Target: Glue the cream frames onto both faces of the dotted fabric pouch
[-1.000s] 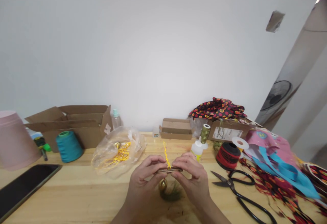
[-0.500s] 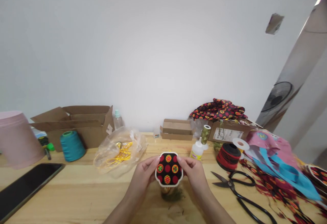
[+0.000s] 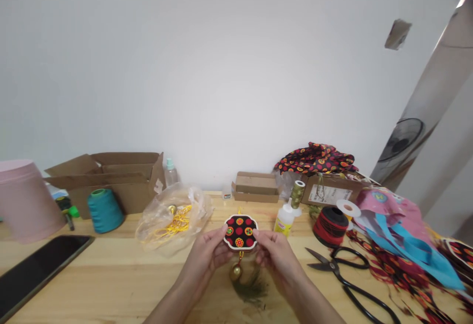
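Between my two hands is a pendant [image 3: 239, 239], a scalloped plaque of black fabric with red dots and bright flowers, edged in white. My left hand [image 3: 210, 252] pinches its left edge, thumb on the front. On the right edge my right hand [image 3: 274, 251] grips it the same way. A yellow cord loop shows at the top. Below hangs a gold bell [image 3: 236, 271] on a short yellow cord, with a dark green tassel [image 3: 252, 288] under it, blurred. The back of the plaque is hidden.
Scissors [image 3: 334, 267], a red-black thread spool [image 3: 330, 227] and a glue bottle [image 3: 284, 219] lie to the right, beside fabric scraps [image 3: 397, 270]. On the left are a phone [image 3: 39, 272], a teal thread cone [image 3: 105, 210] and a plastic bag [image 3: 173, 220] with yellow cords. Boxes [image 3: 256, 186] line the wall.
The pendant has tipped back and moved slightly left in both hands, so its face looks shorter. The bell and tassel below now show more fully.
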`<state>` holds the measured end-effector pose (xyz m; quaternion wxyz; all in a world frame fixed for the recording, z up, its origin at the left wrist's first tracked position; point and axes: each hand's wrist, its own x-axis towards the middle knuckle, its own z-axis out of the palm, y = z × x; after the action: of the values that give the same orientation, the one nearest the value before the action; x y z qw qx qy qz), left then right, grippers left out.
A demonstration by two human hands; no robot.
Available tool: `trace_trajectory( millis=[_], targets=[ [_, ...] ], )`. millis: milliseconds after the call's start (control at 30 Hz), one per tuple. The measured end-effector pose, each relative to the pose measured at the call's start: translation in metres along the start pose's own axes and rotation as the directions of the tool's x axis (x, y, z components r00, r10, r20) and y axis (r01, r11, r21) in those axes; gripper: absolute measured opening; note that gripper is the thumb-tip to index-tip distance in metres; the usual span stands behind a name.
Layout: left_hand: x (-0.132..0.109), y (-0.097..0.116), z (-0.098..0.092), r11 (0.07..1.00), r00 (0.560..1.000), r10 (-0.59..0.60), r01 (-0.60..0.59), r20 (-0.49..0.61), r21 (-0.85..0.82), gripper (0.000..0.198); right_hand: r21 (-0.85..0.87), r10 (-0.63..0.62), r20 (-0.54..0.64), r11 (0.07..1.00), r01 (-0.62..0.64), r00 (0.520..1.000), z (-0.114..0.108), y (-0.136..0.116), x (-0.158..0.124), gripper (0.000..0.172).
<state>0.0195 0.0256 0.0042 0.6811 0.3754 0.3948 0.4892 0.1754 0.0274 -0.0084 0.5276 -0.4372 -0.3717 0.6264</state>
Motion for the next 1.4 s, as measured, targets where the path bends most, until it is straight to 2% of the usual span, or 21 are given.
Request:
trace_trajectory(
  millis=[167, 400, 633, 767, 933, 1233, 1400],
  targets=[
    [-0.002, 0.001, 0.003, 0.983, 0.992, -0.112, 0.12, -0.065, 0.137, 0.04, -0.001, 0.021, -0.002, 1.0, -0.021, 1.0, -0.003, 0.0, 0.004, 0.042],
    [0.002, -0.002, 0.001, 0.982, 0.986, -0.104, 0.122, -0.127, 0.145, 0.038, -0.03, 0.049, 0.07, 0.998, -0.047, 0.996, 0.001, 0.0, -0.001, 0.033],
    [0.003, -0.004, -0.001, 0.984, 0.987, -0.105, 0.121, -0.123, 0.128, 0.035, -0.017, 0.079, 0.067, 0.997, -0.078, 0.995, -0.002, 0.001, 0.001, 0.031],
    [0.004, -0.006, -0.004, 0.991, 0.987, -0.135, 0.137, -0.083, 0.016, 0.033, -0.016, 0.113, 0.06, 0.994, -0.112, 0.992, 0.001, -0.001, -0.002, 0.036],
    [0.005, -0.009, -0.008, 0.972, 0.972, -0.215, 0.204, -0.095, -0.115, 0.031, -0.065, 0.183, 0.058, 0.982, -0.179, 0.981, 0.005, -0.002, -0.005, 0.043],
    [0.005, -0.007, -0.007, 0.967, 0.971, -0.233, 0.224, -0.062, -0.123, 0.032, -0.1, 0.222, 0.052, 0.971, -0.216, 0.974, 0.004, 0.0, -0.003, 0.05],
    [0.003, -0.009, -0.006, 0.98, 0.981, -0.195, 0.193, -0.022, -0.047, 0.033, -0.115, 0.206, 0.086, 0.974, -0.196, 0.975, 0.004, 0.001, -0.002, 0.043]
  ],
)
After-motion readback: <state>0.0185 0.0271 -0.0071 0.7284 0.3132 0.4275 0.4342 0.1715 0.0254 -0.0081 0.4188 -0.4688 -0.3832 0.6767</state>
